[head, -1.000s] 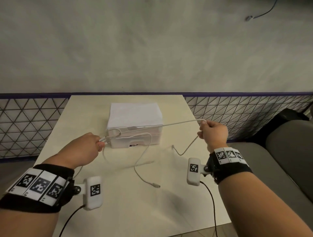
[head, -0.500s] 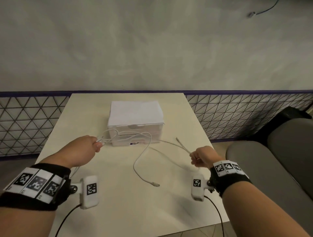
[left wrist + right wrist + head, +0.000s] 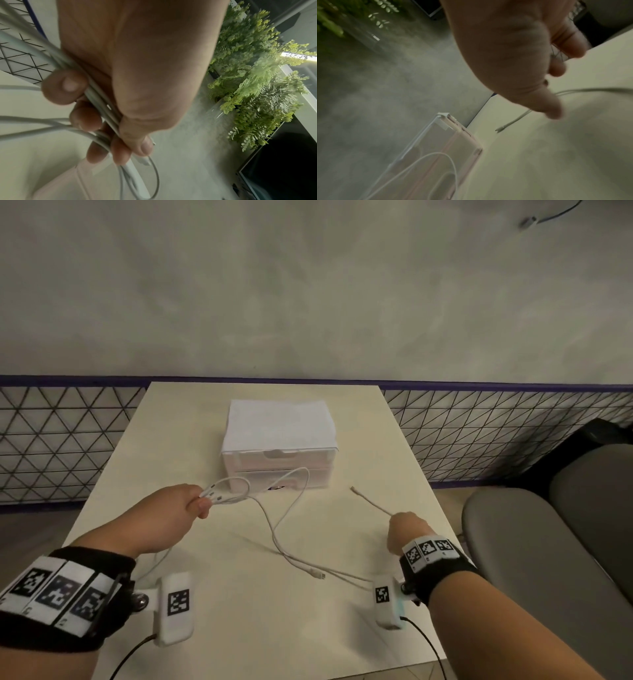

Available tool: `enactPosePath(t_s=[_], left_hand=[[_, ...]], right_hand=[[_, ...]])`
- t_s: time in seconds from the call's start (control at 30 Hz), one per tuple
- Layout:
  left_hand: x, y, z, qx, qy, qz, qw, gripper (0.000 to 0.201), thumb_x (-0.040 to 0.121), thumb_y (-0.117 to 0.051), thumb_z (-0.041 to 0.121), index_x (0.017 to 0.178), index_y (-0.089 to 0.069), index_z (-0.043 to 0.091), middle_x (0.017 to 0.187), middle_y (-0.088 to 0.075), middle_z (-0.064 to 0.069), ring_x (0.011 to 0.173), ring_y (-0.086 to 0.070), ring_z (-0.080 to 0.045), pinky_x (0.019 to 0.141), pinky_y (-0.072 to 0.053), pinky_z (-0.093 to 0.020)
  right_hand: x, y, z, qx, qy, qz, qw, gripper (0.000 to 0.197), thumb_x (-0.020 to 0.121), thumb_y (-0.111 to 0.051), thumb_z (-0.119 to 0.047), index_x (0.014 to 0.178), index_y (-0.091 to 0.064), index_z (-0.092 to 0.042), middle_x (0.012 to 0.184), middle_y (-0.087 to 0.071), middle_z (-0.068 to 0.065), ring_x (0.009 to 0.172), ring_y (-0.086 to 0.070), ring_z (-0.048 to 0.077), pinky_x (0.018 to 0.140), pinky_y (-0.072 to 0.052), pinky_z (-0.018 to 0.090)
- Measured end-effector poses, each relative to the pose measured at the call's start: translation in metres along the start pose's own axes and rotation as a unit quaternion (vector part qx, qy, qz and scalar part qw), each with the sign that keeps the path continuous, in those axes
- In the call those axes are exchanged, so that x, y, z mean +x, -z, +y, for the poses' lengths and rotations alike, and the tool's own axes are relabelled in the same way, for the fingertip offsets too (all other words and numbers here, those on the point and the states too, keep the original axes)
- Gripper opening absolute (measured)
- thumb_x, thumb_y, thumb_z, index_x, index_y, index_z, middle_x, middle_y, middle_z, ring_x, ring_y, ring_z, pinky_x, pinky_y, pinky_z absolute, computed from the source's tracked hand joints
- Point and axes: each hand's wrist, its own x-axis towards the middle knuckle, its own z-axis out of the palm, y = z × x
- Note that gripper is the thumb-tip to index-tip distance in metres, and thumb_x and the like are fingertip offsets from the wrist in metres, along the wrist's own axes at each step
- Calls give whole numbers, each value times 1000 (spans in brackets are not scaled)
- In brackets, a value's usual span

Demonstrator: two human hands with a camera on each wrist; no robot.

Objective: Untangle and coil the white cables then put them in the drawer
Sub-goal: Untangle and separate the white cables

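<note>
Several white cable strands trail over the beige table. My left hand grips a bundle of their looped ends just left of the white drawer unit; in the left wrist view its fingers curl round the strands. My right hand holds one strand near the table's right edge. That strand's short free end points toward the drawer unit. Another plug lies loose mid-table. Both drawers look closed.
Behind the table is a grey wall and a wire mesh panel. A grey upholstered seat stands close to the table's right edge. Green plants show in the left wrist view.
My right hand dropped from beside the drawer unit and drew back toward the near right edge, pulling its strand out. The left hand stayed nearly still with its bundle.
</note>
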Motion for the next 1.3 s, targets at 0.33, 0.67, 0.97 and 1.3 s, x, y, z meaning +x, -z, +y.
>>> enactPosePath(t_s=[0.33,0.67,0.97,1.3], left_hand=[[-14,-4,3,-20,-33,-33,999,28,97,-40,35,75,-55,30,86,-58,6,81,-55,-10,78,-44,-30],[-7,12,-5,16,3,14,1000,28,99,-37,29,76,-53,29,90,-56,4,77,-50,-6,62,-31,-15],[-6,7,46,-200,-47,68,976,23,97,-44,26,89,-63,15,110,-55,7,68,-64,-6,59,-44,-24],[-25,20,84,-398,-79,10,914,21,96,-51,18,93,-69,8,68,-69,-2,61,-63,-12,59,-52,-26]], right_hand=[[57,-9,-23,227,29,-17,973,61,87,-57,-9,143,-32,-8,143,-38,13,127,-46,28,102,-38,29],[31,-2,25,70,-92,102,988,26,88,-39,-14,112,-50,-17,118,-59,9,112,-48,30,90,-43,42],[-60,70,-50,364,272,175,873,5,89,-58,-14,92,-58,-17,65,-55,-5,58,-49,6,53,-36,14],[-136,110,-117,502,465,27,729,20,82,-71,-11,94,-74,-27,71,-71,-13,71,-64,0,74,-55,27]])
